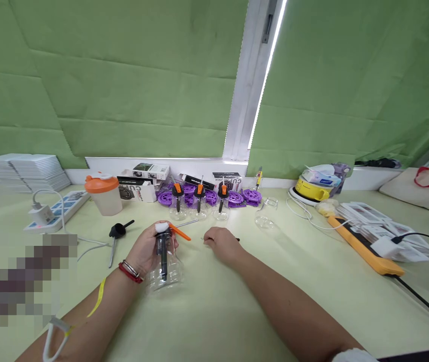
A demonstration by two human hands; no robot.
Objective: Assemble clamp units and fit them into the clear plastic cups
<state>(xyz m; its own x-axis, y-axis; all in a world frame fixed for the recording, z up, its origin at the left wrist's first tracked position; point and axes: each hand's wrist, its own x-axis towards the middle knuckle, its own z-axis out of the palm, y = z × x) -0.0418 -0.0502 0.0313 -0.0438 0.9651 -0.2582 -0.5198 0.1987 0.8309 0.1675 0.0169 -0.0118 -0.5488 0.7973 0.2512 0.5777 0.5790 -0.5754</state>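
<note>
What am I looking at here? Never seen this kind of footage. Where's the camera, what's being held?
No machine: one camera on a person's head, looking down at their two bare hands over a pale green table. The left hand grips a clear bottle fitted with a black and orange pump. The right hand rests on the table, pinching something too small to identify. Behind stand three more pump bottles, purple wheels, an orange-lidded cup and a power strip.
</note>
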